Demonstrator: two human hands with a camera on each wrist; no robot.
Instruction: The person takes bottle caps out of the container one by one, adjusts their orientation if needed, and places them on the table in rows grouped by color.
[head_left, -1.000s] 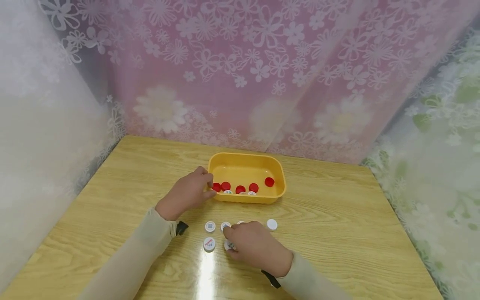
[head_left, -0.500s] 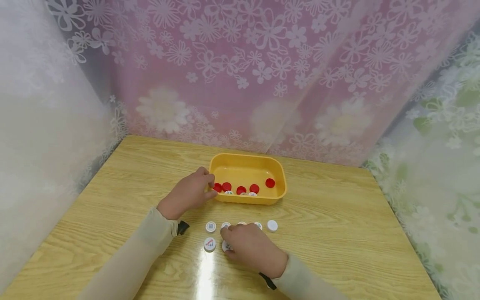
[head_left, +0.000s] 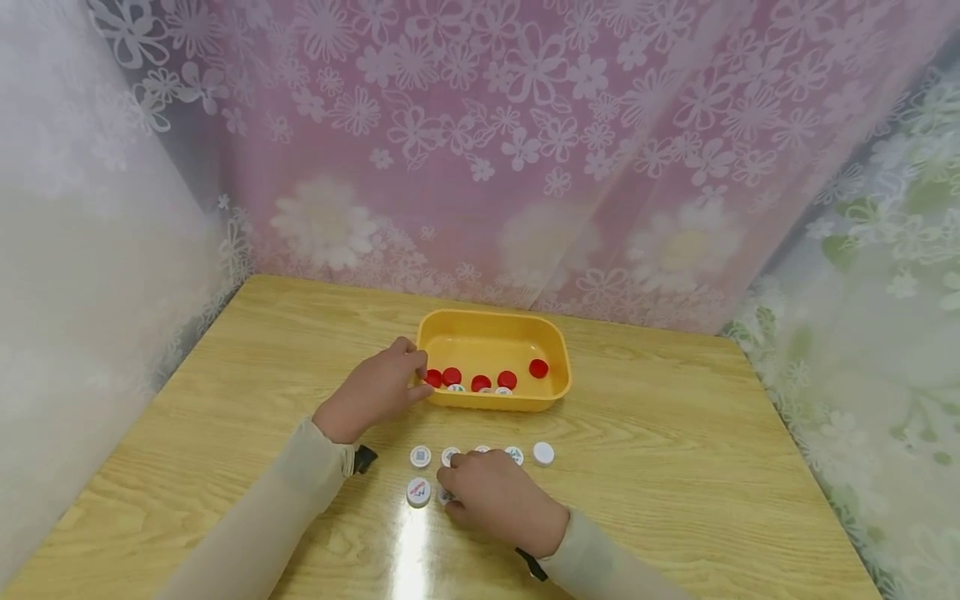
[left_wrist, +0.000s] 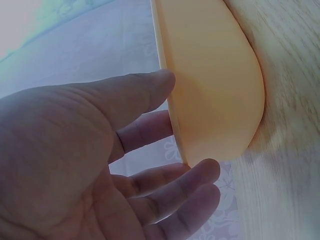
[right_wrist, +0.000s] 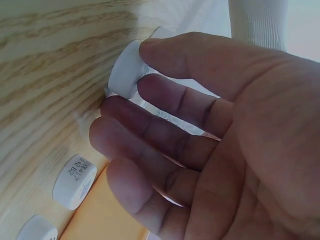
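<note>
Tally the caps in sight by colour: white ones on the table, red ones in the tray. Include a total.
White caps on the table: 7
Red caps in the yellow tray: 5
Total visible: 12

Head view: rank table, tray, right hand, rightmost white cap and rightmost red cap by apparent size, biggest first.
Table
Tray
Right hand
White cap and red cap: too alike to rank; the white one is nearer the camera.

Long pale cream sleeves (head_left: 251,517) with black wrist straps (head_left: 364,459)
</note>
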